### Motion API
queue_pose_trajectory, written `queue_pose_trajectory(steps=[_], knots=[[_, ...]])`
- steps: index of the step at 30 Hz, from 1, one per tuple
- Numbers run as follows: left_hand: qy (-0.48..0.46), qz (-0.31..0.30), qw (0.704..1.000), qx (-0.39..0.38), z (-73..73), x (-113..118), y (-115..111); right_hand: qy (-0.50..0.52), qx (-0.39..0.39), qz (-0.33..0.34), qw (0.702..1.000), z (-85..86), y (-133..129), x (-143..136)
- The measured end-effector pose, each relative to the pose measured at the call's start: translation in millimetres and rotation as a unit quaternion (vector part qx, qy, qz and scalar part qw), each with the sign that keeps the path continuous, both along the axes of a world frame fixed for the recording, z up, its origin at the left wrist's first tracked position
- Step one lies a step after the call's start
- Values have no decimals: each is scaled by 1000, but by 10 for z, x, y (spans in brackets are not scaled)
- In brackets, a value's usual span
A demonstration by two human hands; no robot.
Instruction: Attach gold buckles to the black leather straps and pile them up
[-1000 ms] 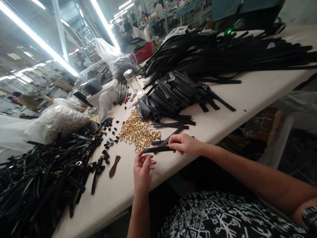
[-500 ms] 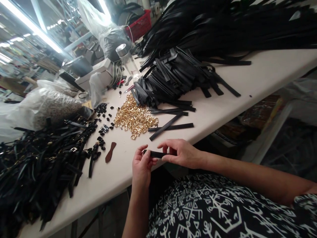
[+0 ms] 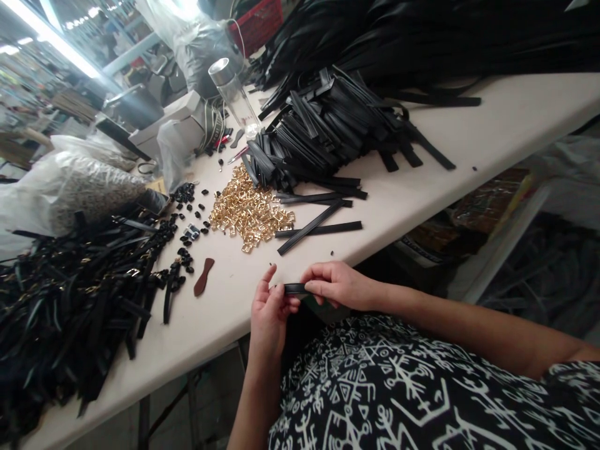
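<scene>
Both hands hold one short black strap (image 3: 296,289) just off the near edge of the desk (image 3: 469,144): the left hand (image 3: 269,309) pinches one end and the right hand (image 3: 337,284) pinches the other. It looks like the strap is being readied for a fitting; threading one on would likely call for a gold buckle (image 3: 248,215) from the heap. No readable writing or brand shows anywhere.
</scene>
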State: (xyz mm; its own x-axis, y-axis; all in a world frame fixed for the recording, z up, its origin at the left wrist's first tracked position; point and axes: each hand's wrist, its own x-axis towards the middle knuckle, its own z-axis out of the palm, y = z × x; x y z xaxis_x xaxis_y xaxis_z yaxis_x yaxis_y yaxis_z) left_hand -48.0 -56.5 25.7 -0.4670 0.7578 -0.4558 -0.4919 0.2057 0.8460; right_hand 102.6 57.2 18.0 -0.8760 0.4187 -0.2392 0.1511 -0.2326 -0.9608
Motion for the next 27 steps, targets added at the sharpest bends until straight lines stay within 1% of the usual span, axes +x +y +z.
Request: queue_pose_trajectory(steps=[2,4,5,6,7,8,9,11,12,13,14,16,17,18,19,20,21,22,23,24,25,26,27], knots=[[2,3,1000,9,9,36,9,-4,14,51,999,2,9,27],[21,7,999,30,21,83,22,18,88,77,993,20,22,55],[38,12,998,47,27,109,27,38,132,66,988,35,27,70],[58,17,996,65,34,134,31,58,165,37,984,52,30,85],[82,19,993,81,41,159,32,75,174,-6,982,70,31,100],[105,12,990,90,46,182,31,87,155,-52,983,87,29,117],[125,-10,988,88,49,204,27,95,117,-99,984,100,26,135],[141,-81,985,56,45,243,13,107,30,-182,977,107,22,175],[131,-114,984,32,37,261,5,110,-3,-212,971,98,23,197],[110,-134,985,11,29,278,-3,111,-24,-231,966,82,28,221],[87,-142,986,-5,20,292,-8,108,-32,-240,964,61,40,249],[46,-131,990,-18,13,307,-13,98,-24,-246,964,20,84,320],[34,-127,991,-20,16,306,-13,93,-2,-257,962,10,116,365],[29,-127,991,-19,24,301,-12,90,39,-285,954,13,152,416],[27,-132,991,-18,34,293,-10,86,101,-327,936,31,188,469],[27,-143,989,-19,45,283,-7,78,180,-368,909,62,220,521],[28,-158,987,-19,55,273,-4,68,265,-390,879,102,241,568],[29,-174,984,-18,63,267,0,60,347,-376,857,146,249,604],[30,-188,982,-16,67,264,5,59,413,-325,849,185,240,625],[31,-195,980,-14,70,266,12,63,454,-243,855,214,216,630],[33,-196,980,-13,71,272,19,69,469,-155,867,228,179,619],[35,-189,981,-11,72,281,27,73,461,-85,880,226,133,595],[38,-179,983,-8,73,291,34,74,440,-44,894,210,85,562]])
